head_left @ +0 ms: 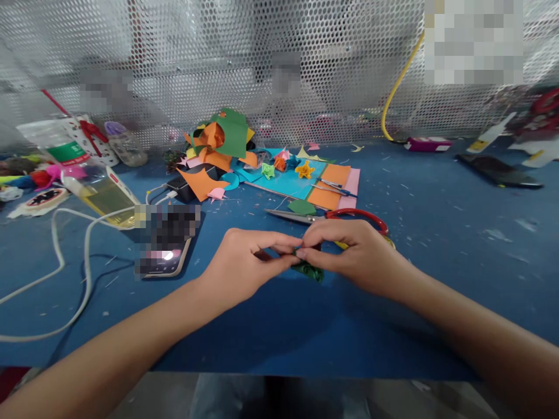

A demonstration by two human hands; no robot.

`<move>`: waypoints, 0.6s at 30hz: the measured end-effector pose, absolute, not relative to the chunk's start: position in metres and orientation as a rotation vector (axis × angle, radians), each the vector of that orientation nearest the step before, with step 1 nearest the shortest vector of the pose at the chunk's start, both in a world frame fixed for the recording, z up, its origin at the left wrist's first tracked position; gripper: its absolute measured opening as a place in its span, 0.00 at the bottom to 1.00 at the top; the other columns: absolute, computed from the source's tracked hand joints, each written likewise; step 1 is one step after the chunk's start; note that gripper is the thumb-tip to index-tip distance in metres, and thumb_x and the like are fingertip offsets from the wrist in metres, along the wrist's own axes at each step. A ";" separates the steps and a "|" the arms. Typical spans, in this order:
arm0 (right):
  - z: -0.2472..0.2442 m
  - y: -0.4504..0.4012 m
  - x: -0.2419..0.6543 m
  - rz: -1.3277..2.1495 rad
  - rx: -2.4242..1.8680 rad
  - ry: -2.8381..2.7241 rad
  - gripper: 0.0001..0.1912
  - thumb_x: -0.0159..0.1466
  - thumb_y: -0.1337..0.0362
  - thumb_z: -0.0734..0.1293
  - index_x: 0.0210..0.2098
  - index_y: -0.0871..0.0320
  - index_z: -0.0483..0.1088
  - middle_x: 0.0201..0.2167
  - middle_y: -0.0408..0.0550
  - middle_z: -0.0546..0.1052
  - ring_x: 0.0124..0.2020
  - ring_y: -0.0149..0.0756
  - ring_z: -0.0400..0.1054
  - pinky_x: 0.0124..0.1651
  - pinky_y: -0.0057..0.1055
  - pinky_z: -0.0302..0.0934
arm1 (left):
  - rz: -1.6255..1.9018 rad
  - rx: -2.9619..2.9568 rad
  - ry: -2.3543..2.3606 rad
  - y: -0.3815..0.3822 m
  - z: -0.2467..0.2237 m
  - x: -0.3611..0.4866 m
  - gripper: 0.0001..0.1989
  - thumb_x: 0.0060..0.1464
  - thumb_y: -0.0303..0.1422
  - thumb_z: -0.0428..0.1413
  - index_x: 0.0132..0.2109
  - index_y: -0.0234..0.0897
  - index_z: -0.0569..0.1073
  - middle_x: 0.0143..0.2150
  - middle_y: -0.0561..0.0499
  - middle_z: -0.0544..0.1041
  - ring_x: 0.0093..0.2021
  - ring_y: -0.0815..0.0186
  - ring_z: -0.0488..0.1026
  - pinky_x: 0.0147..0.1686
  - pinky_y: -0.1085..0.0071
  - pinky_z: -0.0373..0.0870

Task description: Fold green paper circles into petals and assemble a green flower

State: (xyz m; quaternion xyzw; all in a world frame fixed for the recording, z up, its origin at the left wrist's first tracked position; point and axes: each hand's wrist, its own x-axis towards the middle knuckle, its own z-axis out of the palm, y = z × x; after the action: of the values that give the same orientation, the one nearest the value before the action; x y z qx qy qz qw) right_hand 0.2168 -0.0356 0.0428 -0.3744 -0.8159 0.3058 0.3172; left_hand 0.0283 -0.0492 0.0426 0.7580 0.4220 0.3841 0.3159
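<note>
A: Centre of the frame, both hands are meeting over the blue table (437,244). The left hand (244,259) is pinching, thumb and forefinger closing on a small dark green paper piece (311,270). The right hand (349,250) is pinching the same piece from the other side, fingers curling over it.

B: Where is the piece sitting?

A: Just below the fingertips, centre of the frame, low over the table; I cannot tell whether it is touching the surface. It is looking folded or crumpled; the finer shape is too small to read.

B: What is lying around the hands?

A: Right behind the right hand, red-handled scissors (332,216) are lying flat, blades pointing to frame left. Left of the left hand, a phone (163,256) is lying on the table, with a white cable (70,273) looping across the left of the frame. Further up, at centre, flat sheets of coloured paper (323,180) are carrying small folded paper flowers (304,170), and a heap of orange and green scraps (220,142) is piling up beside them. At upper left, a plastic bottle of yellowish liquid (94,183) is lying on its side.

B: Background?

A: A perforated metal screen (218,58) is running across the top of the frame.
</note>
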 end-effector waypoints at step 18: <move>0.042 -0.035 0.217 0.671 -0.899 -2.187 0.09 0.62 0.64 0.62 0.30 0.56 0.73 0.30 0.43 0.76 0.34 0.30 0.68 0.38 0.26 0.62 | 0.930 1.709 1.130 -0.042 0.043 0.027 0.08 0.49 0.36 0.59 0.35 0.38 0.79 0.35 0.51 0.77 0.30 0.70 0.73 0.22 0.79 0.73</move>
State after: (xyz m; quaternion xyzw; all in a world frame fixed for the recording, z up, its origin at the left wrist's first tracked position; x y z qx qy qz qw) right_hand 0.2165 -0.0350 0.0416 -0.3445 -0.8382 0.2573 0.3354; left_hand 0.0267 -0.0423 0.0426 0.6852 0.4533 0.3730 0.4312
